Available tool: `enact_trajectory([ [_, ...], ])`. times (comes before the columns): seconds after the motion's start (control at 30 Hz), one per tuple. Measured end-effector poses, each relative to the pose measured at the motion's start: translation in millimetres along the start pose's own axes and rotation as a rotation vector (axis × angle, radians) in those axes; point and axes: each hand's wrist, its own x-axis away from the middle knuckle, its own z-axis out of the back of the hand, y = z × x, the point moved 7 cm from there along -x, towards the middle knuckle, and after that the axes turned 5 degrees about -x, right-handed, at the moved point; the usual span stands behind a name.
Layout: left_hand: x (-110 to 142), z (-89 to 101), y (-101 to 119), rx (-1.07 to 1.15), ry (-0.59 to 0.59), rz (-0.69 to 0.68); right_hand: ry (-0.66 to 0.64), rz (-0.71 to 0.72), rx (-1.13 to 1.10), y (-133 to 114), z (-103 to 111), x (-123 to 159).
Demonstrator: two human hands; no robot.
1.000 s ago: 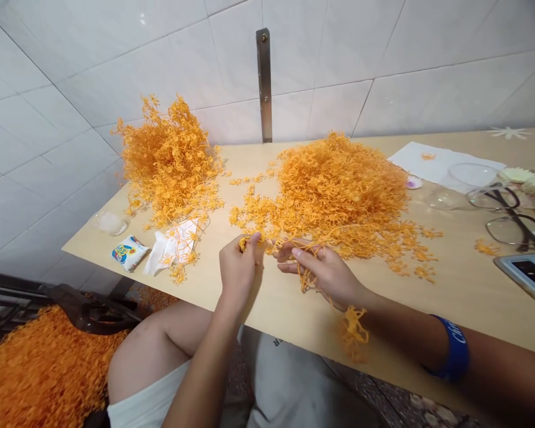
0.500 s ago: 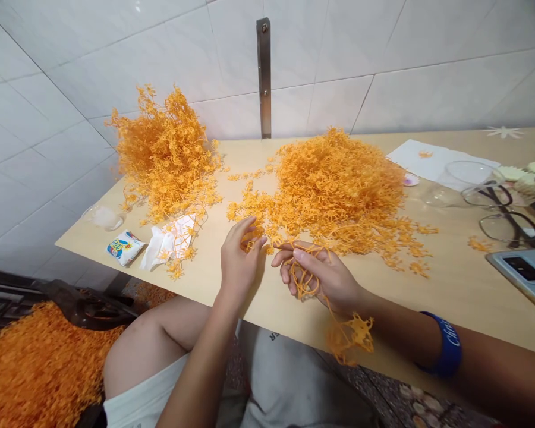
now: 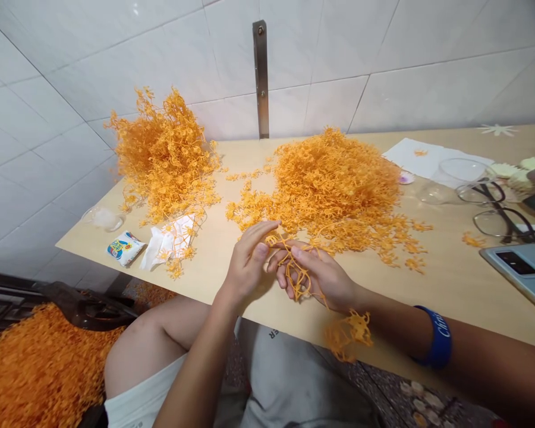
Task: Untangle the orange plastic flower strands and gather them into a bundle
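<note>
My right hand (image 3: pixel 327 274) is closed on thin orange plastic flower strands (image 3: pixel 298 282), which loop down below its fingers. A clump of orange flowers (image 3: pixel 359 327) dangles from them under my right wrist, past the table's front edge. My left hand (image 3: pixel 249 260) meets the fingertips of the right, its fingers stretched out over the strands and its thumb apart from them. Whether the left fingers touch the strands I cannot tell. Just beyond both hands lies a large pile of small orange plastic flowers (image 3: pixel 334 184), with loose ones spilling towards me.
A taller orange heap (image 3: pixel 163 160) stands at the left, near a small printed packet (image 3: pixel 125 248), white tissue (image 3: pixel 154 252) and a clear cup (image 3: pixel 104 219). Glasses (image 3: pixel 490 220), a phone (image 3: pixel 519 270) and white paper (image 3: pixel 432 157) lie right. More orange flowers (image 3: pixel 44 368) fill the lower left.
My left hand was pinched beside the orange pieces, then spread its fingers and moved right to the right hand. The right hand keeps hold of the strands; the dangling clump swung slightly.
</note>
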Motion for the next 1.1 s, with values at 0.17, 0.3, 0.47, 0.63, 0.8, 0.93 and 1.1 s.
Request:
enact_trajectory([
  [0.17,2,1.0,-12,0.084,0.062,0.194,0.044,-0.037,0.023,7,4,-4],
  [0.3,3,13.8,-20,0.138,0.258,0.268,0.085,-0.064,0.127,7,5,-6],
  [0.47,4,48.0,-23,0.185,0.642,0.254,0.018,0.009,0.257,-1,-1,1],
  [0.63,3,46.4,-13,0.003,0.616,0.258,-0.029,-0.049,0.076,8,-4,2],
  [0.8,0,33.3,-15,-0.248,0.392,0.185,-0.030,0.002,-0.116,4,0,-4],
  [0.93,-1,34.9,-14,-0.341,0.356,0.080,0.060,0.066,-0.105,2,11,-4],
  [1.1,3,35.4,-12,-0.272,0.394,0.099,0.131,0.040,-0.072,3,16,-2],
])
